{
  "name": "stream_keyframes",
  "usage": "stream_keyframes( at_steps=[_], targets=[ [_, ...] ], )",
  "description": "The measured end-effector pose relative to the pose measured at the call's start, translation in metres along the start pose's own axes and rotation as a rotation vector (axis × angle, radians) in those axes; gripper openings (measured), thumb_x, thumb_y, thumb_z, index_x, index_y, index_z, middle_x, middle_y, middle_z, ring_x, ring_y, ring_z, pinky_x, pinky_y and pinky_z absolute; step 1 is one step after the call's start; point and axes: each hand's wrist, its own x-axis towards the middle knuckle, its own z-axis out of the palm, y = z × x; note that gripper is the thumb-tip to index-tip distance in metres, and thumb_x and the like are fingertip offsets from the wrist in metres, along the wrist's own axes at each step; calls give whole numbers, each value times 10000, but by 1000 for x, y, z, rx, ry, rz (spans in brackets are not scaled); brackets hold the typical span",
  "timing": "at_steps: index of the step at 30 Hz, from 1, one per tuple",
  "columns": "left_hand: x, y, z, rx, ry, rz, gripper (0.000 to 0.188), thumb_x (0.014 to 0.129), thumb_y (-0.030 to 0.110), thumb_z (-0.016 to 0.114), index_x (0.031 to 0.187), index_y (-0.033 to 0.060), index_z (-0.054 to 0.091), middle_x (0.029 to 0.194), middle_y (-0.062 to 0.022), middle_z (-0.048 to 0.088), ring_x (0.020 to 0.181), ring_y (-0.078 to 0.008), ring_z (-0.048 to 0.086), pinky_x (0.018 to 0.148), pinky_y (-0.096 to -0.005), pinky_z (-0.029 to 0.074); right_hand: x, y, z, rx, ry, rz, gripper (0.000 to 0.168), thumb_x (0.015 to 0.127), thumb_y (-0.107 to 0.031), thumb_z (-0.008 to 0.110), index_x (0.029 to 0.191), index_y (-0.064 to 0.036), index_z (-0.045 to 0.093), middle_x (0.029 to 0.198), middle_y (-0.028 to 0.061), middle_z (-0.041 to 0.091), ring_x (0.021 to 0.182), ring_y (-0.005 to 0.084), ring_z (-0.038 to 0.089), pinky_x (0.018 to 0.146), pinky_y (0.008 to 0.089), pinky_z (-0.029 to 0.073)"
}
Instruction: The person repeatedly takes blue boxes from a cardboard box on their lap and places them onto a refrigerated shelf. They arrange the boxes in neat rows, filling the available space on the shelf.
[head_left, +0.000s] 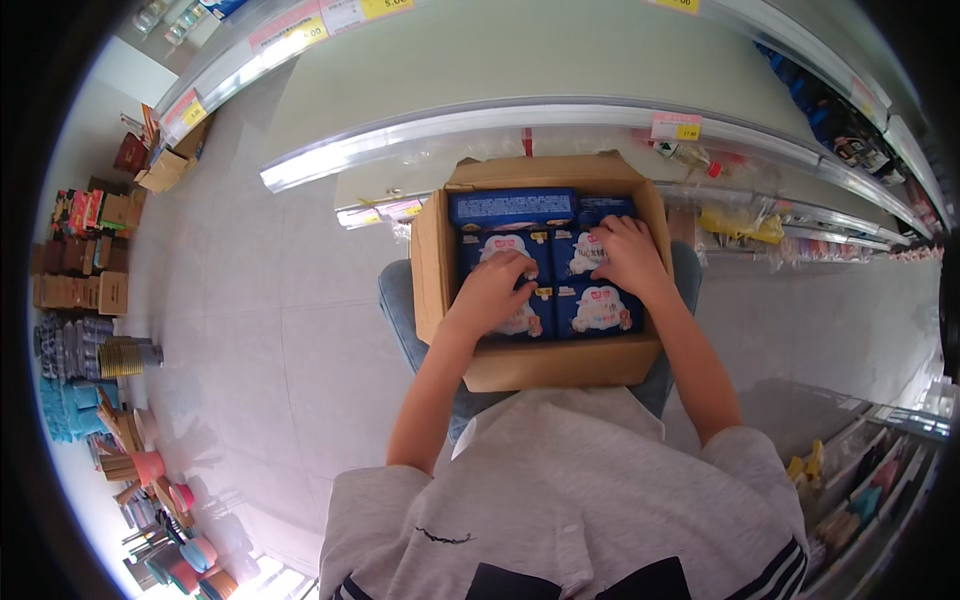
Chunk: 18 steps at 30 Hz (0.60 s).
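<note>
An opened cardboard box (562, 367) rests on my lap, its flaps folded outward. Several dark blue printed packs fill it; one pack (598, 309) at the lower right shows a white cloud-shaped print. Along the far side, another blue pack (512, 208) stands on its edge. My left hand (501, 291) lies on the packs at the left of the box, fingers curled over them. My right hand (626, 251) touches the packs at the upper right, thumb and fingers spread. Whether either hand grips a pack, I cannot tell.
A shelf with a metallic front edge (480, 112) and price tags spans the space beyond the box. Lower shelves hold a bottle with a red cap (694, 157) and a yellow package (742, 225). Stacked cardboard boxes (112, 292) and other goods line the far left.
</note>
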Motion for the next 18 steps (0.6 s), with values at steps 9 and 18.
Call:
stream_keyframes(
  at_steps=[9,18],
  targets=[
    [6,26,-21,-726,218,-166,542,921,242,756,1379,52,538,1230,-178,668,1137,-277,652,971,-358,516,-22,-55,-101,-90,177,-186,644,630,-160,877,1234,-74,672,1248,64,597,1253,287,518,1146,459,360],
    [-7,74,-78,-1007,637,6,546,894,114,756,1364,-8,507,1265,-138,617,1198,-208,580,1039,-358,466,-33,-97,-146,477,561,-115,966,706,-127,887,1535,-98,392,1529,167,451,1357,341,494,1148,477,369]
  ],
)
